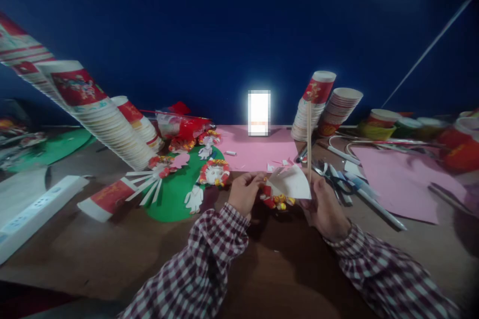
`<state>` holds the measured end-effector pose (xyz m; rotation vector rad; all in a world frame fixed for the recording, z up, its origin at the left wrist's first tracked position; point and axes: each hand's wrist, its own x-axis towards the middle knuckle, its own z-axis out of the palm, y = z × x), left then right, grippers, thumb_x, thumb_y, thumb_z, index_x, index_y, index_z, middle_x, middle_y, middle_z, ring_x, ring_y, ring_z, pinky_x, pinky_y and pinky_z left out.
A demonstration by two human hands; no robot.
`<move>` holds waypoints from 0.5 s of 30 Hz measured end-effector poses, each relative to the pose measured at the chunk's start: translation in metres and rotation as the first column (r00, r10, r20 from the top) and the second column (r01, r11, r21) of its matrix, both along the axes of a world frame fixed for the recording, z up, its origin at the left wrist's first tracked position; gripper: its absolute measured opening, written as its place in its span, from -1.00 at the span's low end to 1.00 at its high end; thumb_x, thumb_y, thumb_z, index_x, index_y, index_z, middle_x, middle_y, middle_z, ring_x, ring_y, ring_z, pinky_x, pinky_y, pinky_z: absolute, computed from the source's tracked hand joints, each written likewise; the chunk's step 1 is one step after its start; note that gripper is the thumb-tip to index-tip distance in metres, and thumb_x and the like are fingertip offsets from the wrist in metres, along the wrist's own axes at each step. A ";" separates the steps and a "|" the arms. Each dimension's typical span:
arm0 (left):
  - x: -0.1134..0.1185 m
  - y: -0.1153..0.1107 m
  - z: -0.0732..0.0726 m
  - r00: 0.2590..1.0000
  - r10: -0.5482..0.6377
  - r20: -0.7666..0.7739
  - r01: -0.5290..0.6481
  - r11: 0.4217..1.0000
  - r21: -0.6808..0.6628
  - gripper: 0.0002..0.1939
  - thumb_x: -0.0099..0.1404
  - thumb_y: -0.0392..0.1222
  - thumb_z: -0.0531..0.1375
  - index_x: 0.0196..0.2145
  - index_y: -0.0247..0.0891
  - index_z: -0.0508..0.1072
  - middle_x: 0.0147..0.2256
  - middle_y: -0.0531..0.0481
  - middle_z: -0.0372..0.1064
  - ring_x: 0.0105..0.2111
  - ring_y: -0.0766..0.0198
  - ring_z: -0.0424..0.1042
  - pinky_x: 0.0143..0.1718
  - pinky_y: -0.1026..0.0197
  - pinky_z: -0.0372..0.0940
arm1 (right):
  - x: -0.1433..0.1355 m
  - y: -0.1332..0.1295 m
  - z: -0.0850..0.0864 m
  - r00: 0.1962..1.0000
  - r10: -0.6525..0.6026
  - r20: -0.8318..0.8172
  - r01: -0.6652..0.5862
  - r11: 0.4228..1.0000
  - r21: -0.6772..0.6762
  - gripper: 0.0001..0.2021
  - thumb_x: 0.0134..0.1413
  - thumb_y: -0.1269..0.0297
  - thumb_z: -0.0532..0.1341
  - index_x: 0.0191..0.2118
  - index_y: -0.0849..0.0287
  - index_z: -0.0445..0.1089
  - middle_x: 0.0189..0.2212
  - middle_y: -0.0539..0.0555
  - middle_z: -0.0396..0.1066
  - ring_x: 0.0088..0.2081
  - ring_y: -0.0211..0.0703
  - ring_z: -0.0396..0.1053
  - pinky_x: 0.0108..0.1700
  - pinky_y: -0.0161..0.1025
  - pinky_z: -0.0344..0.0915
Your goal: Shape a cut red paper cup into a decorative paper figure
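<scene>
Near the middle of the table, my right hand (329,212) grips a cut-open paper cup (294,183), its plain white wall fanned toward me. Curled red and yellow strips (280,202) line its lower edge. A thin wooden stick (309,134) rises upright from beside my right thumb; whether it is attached to the cup is hidden. My left hand (245,193) pinches the left edge of the same cup, fingertips together at the red strips. Left of it, a wreath-like ring of red and yellow curls (214,173) and a white paper figure (194,199) lie on green paper (166,204).
Tall stacks of paper cups (101,114) lean at left; more cup stacks (314,104) stand at the back right. Scissors (340,179) and pens lie right of my hands. Pink sheets (400,184), a power strip (41,214) and a lit, blurred screen (259,112) surround the work area.
</scene>
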<state>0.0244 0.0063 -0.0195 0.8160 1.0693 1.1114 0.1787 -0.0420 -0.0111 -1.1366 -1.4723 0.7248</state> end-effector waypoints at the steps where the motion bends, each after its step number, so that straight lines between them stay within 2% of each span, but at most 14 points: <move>1: -0.001 0.001 -0.002 1.000 -0.010 -0.025 0.010 1.000 0.022 -0.75 -0.04 -0.17 0.24 -0.40 -0.39 0.45 -0.52 -0.02 0.38 -0.54 0.39 0.33 -0.55 0.36 0.21 | -0.001 -0.001 0.000 0.998 0.046 -0.035 -0.046 0.999 -0.023 -0.48 0.10 -0.09 -0.18 0.00 0.15 0.17 -0.64 -0.04 0.20 -0.67 -0.30 0.11 -0.65 -0.32 0.11; 4: -0.004 0.003 -0.008 0.996 -0.035 -0.084 0.042 0.995 0.086 -0.73 0.02 -0.13 0.20 -0.34 -0.38 0.45 -0.45 -0.05 0.40 -0.49 0.35 0.35 -0.50 0.33 0.24 | -0.004 -0.002 0.002 0.986 0.123 -0.114 -0.133 0.988 -0.082 -0.43 -0.06 -0.13 0.05 0.03 0.10 0.12 -0.41 0.03 0.32 -0.48 -0.24 0.26 -0.48 -0.30 0.24; 6: -0.004 0.003 -0.009 0.989 -0.053 -0.136 0.072 0.988 0.135 -0.72 0.05 -0.11 0.18 -0.31 -0.37 0.44 -0.44 -0.06 0.41 -0.48 0.35 0.36 -0.46 0.31 0.26 | -0.005 -0.002 0.003 0.997 0.063 -0.051 -0.068 0.992 -0.104 -0.51 -0.06 0.00 0.13 -0.01 0.11 0.15 -0.25 0.09 0.33 -0.33 -0.18 0.30 -0.35 -0.28 0.27; 9: -0.004 0.001 -0.006 0.964 -0.034 -0.263 0.108 0.956 0.272 -0.72 0.07 -0.13 0.16 -0.28 -0.35 0.43 -0.42 -0.05 0.40 -0.45 0.34 0.36 -0.40 0.29 0.28 | -0.006 0.000 0.003 0.995 -0.070 0.070 0.078 0.989 -0.124 -0.65 -0.03 0.18 0.12 -0.08 0.15 0.24 -0.24 0.09 0.35 -0.30 -0.18 0.31 -0.30 -0.27 0.27; 11: -0.004 -0.002 0.000 0.932 0.025 -0.361 0.131 0.907 0.400 -0.74 0.10 -0.14 0.14 -0.29 -0.34 0.44 -0.39 -0.07 0.40 -0.39 0.31 0.37 -0.34 0.26 0.29 | -0.005 0.002 0.001 0.986 -0.118 0.118 0.133 0.983 -0.125 -0.72 -0.02 0.24 0.09 -0.15 0.18 0.29 -0.36 0.06 0.38 -0.40 -0.22 0.30 -0.36 -0.29 0.26; 13: -0.004 -0.006 0.007 0.894 0.097 -0.438 0.176 0.823 0.540 -0.78 0.12 -0.14 0.13 -0.32 -0.31 0.46 -0.30 -0.11 0.38 -0.27 0.26 0.36 -0.22 0.21 0.27 | -0.004 0.002 0.000 0.978 -0.143 0.153 0.162 0.980 -0.120 -0.73 -0.03 0.28 0.07 -0.17 0.20 0.30 -0.44 0.03 0.38 -0.49 -0.25 0.27 -0.43 -0.31 0.25; 15: -0.005 -0.009 0.012 0.867 0.134 -0.479 0.233 0.742 0.629 -0.78 0.08 -0.16 0.18 -0.31 -0.29 0.47 -0.26 -0.11 0.37 -0.19 0.22 0.33 -0.11 0.18 0.21 | -0.003 0.003 0.000 0.970 -0.162 0.182 0.181 0.979 -0.094 -0.72 -0.04 0.30 0.07 -0.16 0.21 0.30 -0.44 0.03 0.38 -0.50 -0.25 0.27 -0.44 -0.31 0.25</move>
